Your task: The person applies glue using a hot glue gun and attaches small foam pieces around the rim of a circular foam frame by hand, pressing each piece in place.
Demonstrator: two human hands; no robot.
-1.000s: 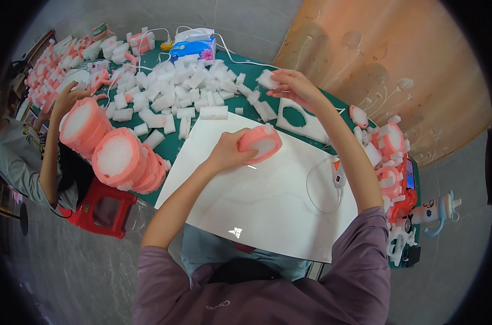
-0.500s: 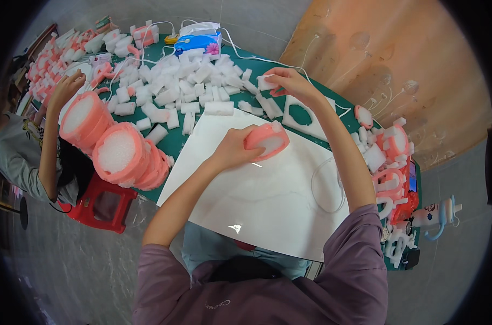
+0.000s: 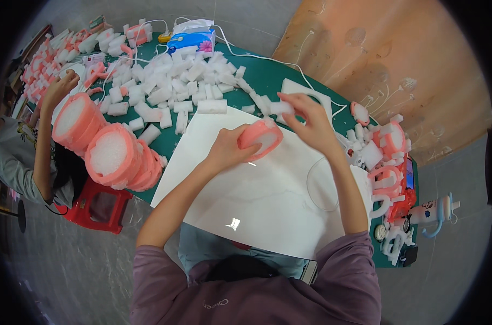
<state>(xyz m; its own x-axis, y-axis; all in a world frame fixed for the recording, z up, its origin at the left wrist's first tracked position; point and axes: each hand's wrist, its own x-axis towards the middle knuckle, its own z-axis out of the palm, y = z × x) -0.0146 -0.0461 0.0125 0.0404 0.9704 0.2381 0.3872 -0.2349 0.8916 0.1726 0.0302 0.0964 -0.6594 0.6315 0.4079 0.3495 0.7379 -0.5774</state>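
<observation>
The left hand [image 3: 228, 149] grips a pink foam-filled ring [image 3: 260, 138] over the far edge of the white board [image 3: 267, 200]. Just to its right and slightly farther, the right hand [image 3: 305, 122] pinches a white foam block [image 3: 281, 108], almost touching the ring.

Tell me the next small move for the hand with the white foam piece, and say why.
Probably bring the right hand down and leftward so its white foam block meets the pink ring. The left hand holds that ring tilted over the white board, its white-filled face turned toward the block, and the two are close but still apart.
</observation>
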